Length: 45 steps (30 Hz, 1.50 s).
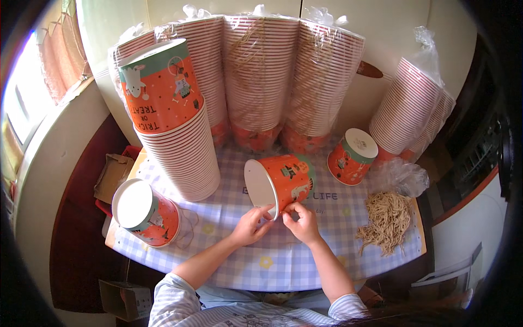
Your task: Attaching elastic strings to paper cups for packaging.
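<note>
An orange paper bucket [289,177] with a green band and cartoon figures lies tilted on its side above the table, its white open mouth facing left. My left hand [253,224] grips the lower rim, its fingertips at the mouth's edge. Close beside it, my right hand [300,222] is closed in a pinch against the outer wall just below the rim; whatever sits between those fingertips is too small to make out. A pile of beige cords [385,222] lies at the right of the table.
A tall stack of nested buckets [182,147] stands at left, with an upside-down bucket [155,218] before it and thin cord [188,229] beside that. Plastic-wrapped stacks [261,76] line the back. Another upside-down bucket [351,161] and crumpled plastic [403,177] are at right. A checked cloth [234,272] covers the table.
</note>
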{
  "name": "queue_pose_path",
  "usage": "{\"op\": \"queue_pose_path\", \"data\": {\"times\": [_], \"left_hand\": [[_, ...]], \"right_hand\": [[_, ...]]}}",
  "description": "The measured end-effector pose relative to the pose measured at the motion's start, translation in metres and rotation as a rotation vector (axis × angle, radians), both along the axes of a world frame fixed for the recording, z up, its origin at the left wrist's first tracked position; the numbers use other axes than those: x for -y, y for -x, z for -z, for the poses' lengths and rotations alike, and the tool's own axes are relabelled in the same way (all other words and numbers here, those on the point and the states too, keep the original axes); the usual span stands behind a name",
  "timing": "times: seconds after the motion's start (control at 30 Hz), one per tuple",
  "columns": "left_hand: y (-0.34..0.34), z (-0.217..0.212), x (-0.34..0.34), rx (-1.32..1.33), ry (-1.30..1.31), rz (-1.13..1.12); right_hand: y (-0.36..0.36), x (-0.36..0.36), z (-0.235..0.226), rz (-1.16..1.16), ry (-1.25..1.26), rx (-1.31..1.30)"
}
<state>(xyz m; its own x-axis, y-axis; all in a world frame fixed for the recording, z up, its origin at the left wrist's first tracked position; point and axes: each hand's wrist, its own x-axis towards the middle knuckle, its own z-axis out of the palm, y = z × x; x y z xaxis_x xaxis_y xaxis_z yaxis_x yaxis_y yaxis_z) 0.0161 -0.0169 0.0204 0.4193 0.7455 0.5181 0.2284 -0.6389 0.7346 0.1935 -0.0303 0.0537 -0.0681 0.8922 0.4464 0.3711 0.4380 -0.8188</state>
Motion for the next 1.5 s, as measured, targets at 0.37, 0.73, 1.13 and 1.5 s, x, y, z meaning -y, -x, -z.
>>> {"op": "queue_pose_path", "data": {"times": [0.37, 0.73, 1.13, 1.5], "left_hand": [[-0.004, -0.014, -0.004, -0.126, -0.080, -0.007], [-0.008, -0.034, -0.010, -0.305, -0.302, -0.055], [-0.010, -0.014, -0.006, 0.020, 0.094, -0.072], [-0.001, -0.015, -0.007, 0.162, 0.001, 0.116]], "right_hand": [[-0.002, 0.001, -0.002, -0.024, 0.008, 0.031], [-0.008, 0.002, -0.007, -0.088, 0.060, 0.039], [-0.003, 0.002, -0.005, -0.157, 0.205, -0.044], [0.006, 0.003, 0.000, -0.013, 0.036, 0.089]]}}
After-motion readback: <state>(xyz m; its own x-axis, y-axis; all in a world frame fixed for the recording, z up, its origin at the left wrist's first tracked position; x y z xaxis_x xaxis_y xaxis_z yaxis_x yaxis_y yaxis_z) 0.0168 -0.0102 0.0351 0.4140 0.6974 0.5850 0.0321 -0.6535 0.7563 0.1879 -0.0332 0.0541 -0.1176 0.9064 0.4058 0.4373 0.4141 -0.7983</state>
